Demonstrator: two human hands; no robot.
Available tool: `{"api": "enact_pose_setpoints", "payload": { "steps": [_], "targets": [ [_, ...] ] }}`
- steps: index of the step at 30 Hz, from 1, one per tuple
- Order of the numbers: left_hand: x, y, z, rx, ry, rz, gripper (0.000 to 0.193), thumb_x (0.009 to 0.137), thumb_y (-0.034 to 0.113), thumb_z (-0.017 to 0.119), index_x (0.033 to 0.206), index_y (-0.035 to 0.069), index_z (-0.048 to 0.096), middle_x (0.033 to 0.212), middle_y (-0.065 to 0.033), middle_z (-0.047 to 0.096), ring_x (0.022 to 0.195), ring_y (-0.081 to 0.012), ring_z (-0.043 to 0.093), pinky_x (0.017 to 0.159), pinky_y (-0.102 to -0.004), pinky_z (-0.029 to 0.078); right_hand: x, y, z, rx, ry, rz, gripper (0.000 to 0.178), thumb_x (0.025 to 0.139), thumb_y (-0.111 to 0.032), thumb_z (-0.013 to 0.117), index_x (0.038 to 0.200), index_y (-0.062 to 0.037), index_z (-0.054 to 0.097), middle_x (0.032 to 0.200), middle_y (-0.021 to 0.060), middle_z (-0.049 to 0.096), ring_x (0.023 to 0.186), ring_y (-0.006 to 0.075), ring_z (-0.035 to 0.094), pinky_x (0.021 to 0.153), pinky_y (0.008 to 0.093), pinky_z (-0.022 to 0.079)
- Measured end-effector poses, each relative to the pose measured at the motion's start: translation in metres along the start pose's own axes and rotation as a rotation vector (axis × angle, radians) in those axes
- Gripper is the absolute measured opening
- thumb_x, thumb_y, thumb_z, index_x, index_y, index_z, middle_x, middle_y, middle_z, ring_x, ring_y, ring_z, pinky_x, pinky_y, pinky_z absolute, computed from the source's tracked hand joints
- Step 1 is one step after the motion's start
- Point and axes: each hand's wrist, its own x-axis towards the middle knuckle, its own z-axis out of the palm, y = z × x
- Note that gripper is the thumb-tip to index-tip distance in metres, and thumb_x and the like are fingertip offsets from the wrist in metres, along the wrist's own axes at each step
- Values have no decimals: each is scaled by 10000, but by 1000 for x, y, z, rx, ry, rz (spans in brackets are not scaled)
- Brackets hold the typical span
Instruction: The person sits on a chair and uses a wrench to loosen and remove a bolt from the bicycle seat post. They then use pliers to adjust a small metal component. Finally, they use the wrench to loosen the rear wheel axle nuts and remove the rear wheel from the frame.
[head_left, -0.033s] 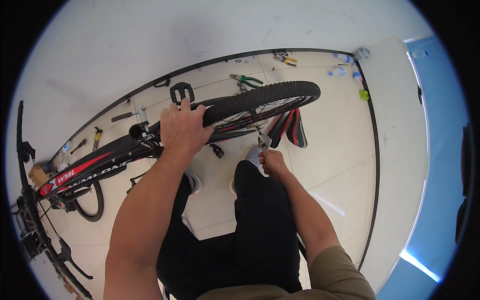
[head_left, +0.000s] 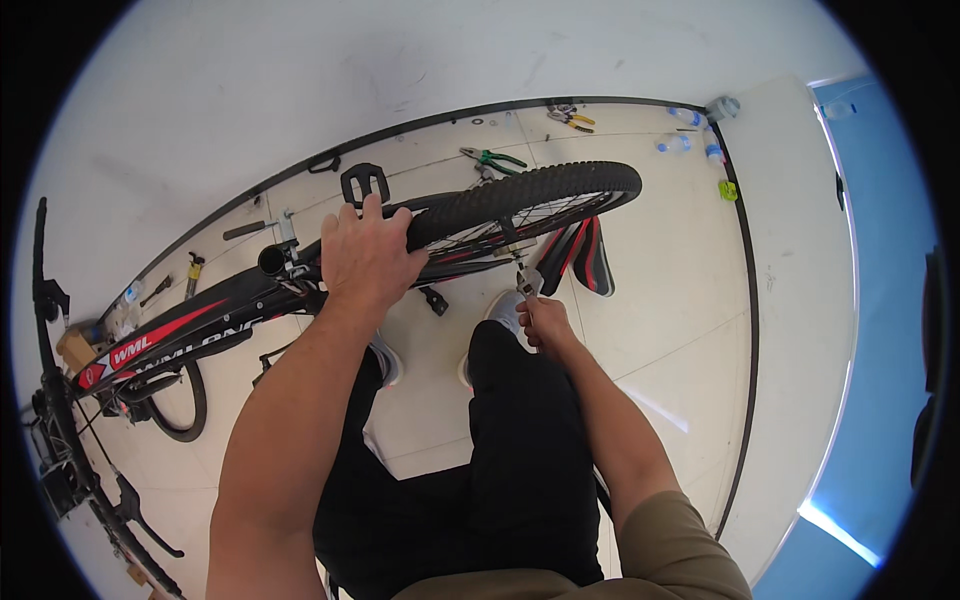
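A black and red bicycle [head_left: 205, 315] stretches from the left across to the middle, its knobby rear tyre [head_left: 560, 180] toward the far side. My left hand [head_left: 368, 255] is closed over the front of that tyre, beside the frame; its fingertips are partly hidden. In my right hand [head_left: 545, 325] is a silver adjustable wrench [head_left: 528, 282], gripped by its handle. The wrench head meets the wheel's axle area [head_left: 518, 250], though the exact contact is too small to tell. Behind it a black, red and grey saddle [head_left: 593, 262] lies on the floor.
Along the wall are green-handled pliers [head_left: 492, 160], yellow-handled pliers [head_left: 572, 120] and several plastic bottles [head_left: 675, 144]. A black pedal [head_left: 364, 185] sticks up past my left hand. Handlebars [head_left: 75, 430] fill the left edge. My shoes stand below the wheel.
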Motion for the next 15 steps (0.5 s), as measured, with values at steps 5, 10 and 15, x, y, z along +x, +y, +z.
{"api": "enact_pose_setpoints", "payload": {
  "steps": [5,10,15],
  "targets": [
    [2,-1,-1,-9,-31,-3,349,749,392,789,999,159,717,1096,-82,617,970,-278,602,799,-421,434,12,-2,-3,52,-17,-1,282,1000,-244,466,1000,10,587,709,46,521,470,89,372,412,274,278],
    [1,-1,-4,8,-57,-11,369,746,413,775,1008,162,710,1107,-84,614,979,-285,607,808,-426,444,15,-3,4,12,-13,11,302,1030,-264,442,1031,7,578,721,40,513,475,87,359,420,273,281],
    [1,0,-4,5,-63,-9,388,745,432,773,1013,160,702,1109,-84,611,973,-287,607,807,-424,446,20,2,3,31,-25,13,319,1057,-283,425,1051,-1,575,732,39,513,494,97,372,433,278,298]
  ]
}}
